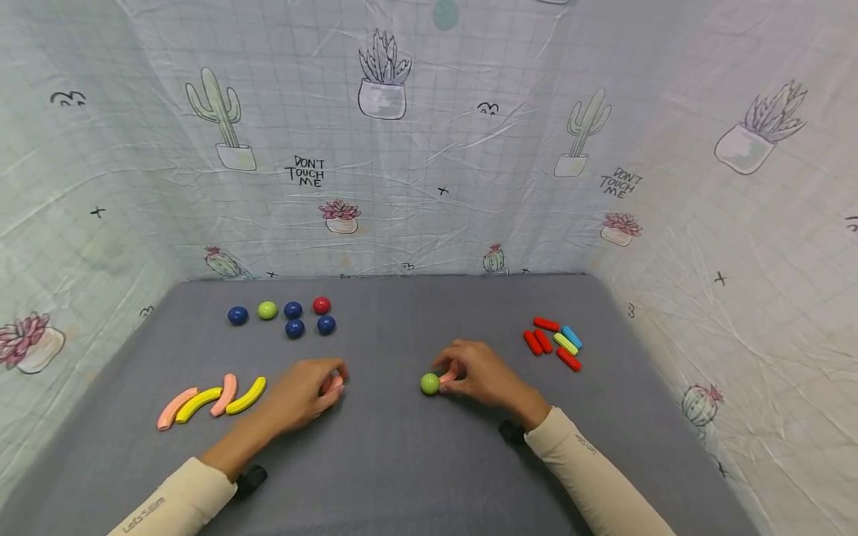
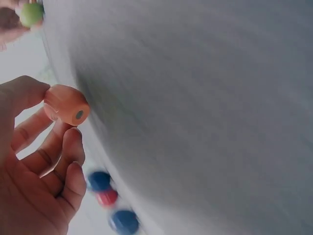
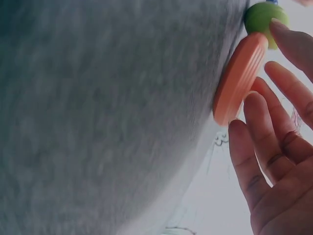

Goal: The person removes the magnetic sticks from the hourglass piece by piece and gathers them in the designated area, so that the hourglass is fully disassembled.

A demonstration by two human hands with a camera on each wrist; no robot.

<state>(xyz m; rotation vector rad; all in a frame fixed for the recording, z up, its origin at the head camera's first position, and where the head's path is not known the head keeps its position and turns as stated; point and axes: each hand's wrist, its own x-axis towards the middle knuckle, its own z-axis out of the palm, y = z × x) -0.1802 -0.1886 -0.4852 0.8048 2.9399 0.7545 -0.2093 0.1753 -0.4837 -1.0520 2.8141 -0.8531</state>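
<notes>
On a grey table (image 1: 402,461), the left hand (image 1: 304,394) curls its fingers around a short salmon-pink stick (image 2: 66,105), pinched at the fingertips. The right hand (image 1: 479,376) holds a longer salmon-pink stick (image 3: 239,78) in loosely bent fingers, its far end touching a green ball (image 1: 430,383) just left of that hand.

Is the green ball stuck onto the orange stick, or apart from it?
Touching: the small green ball sits against the end of the ribbed orange stick, by the right hand's fingers. Whether joined, cannot tell.
</notes>
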